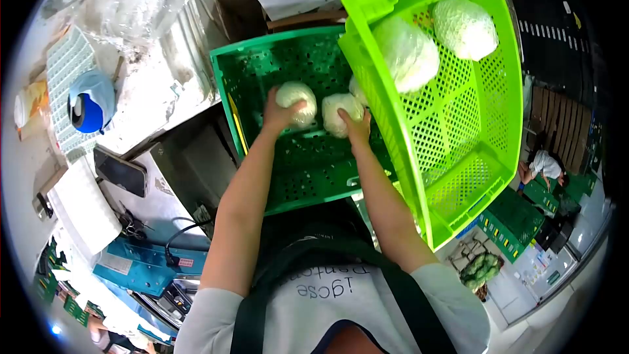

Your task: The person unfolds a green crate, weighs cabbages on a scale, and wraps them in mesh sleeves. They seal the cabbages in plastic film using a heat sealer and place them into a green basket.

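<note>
My left hand (278, 113) is curled round a pale cabbage (298, 99) in clear wrap, inside the dark green crate (282, 196). In the same crate, my right hand (357, 128) grips a second wrapped cabbage (336, 113), with the thumb over its front. Between the two heads is a small gap. Part of another pale head (357, 90) shows behind, mostly hidden by the bright green crate (417, 177). That crate is tilted at the right, overlapping the dark one, and holds two larger wrapped heads, a left one (409, 56) and a right one (465, 28).
To the left is a work surface with clear plastic film (134, 3), a blue roll-like object (92, 101) and a black phone (120, 170). A blue machine (141, 265) with a cable stands lower left. Another person (546, 165) is far right near stacked green crates (514, 216).
</note>
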Action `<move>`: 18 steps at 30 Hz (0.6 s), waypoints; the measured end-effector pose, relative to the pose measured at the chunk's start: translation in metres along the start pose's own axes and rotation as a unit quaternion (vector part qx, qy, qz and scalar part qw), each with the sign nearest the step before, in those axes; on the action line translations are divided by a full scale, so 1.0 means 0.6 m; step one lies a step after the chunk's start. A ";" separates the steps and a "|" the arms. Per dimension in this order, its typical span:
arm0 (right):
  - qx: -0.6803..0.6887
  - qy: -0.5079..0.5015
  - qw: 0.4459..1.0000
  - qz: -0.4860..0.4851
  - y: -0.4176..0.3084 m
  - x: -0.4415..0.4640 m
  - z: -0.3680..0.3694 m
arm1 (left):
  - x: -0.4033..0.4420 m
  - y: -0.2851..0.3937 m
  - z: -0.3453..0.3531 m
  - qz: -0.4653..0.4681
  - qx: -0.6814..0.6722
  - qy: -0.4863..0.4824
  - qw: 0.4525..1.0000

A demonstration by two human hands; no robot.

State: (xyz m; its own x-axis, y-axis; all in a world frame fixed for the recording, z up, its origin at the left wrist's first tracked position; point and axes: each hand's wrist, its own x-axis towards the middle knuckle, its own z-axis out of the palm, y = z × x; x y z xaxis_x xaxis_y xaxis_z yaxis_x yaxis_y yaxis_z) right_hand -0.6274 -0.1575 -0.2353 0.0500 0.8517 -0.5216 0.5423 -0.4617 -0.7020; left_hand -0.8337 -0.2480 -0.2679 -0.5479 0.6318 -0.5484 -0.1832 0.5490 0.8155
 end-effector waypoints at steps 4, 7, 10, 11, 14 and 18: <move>0.279 -0.146 0.918 0.241 -0.005 -0.035 0.008 | -0.041 0.014 -0.010 -0.128 -0.253 0.046 0.958; 0.462 -0.277 0.801 0.261 -0.045 -0.092 -0.002 | -0.135 0.054 -0.061 -0.144 -0.438 0.030 0.887; 0.565 -0.394 0.692 0.215 -0.152 -0.190 -0.073 | -0.266 0.210 -0.139 0.001 -0.557 -0.160 0.815; 0.562 -0.437 0.697 0.087 -0.146 -0.217 -0.089 | -0.293 0.254 -0.152 0.085 -0.620 -0.294 0.722; 0.576 -0.457 0.657 -0.166 -0.105 -0.250 -0.138 | -0.365 0.436 -0.110 0.118 -0.579 -0.328 0.737; 0.647 -0.287 0.701 -0.091 -0.181 -0.224 -0.327 | -0.385 0.533 -0.015 0.077 -0.488 -0.293 0.819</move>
State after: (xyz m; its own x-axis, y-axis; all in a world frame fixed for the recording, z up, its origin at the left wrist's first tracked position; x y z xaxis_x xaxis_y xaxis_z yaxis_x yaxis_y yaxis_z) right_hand -0.5287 -0.1734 0.0064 -0.4680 0.8574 -0.2142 -0.7365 -0.5123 -0.4417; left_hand -0.7730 -0.2231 0.1211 -0.1924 0.9633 -0.1871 -0.8699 -0.0792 0.4868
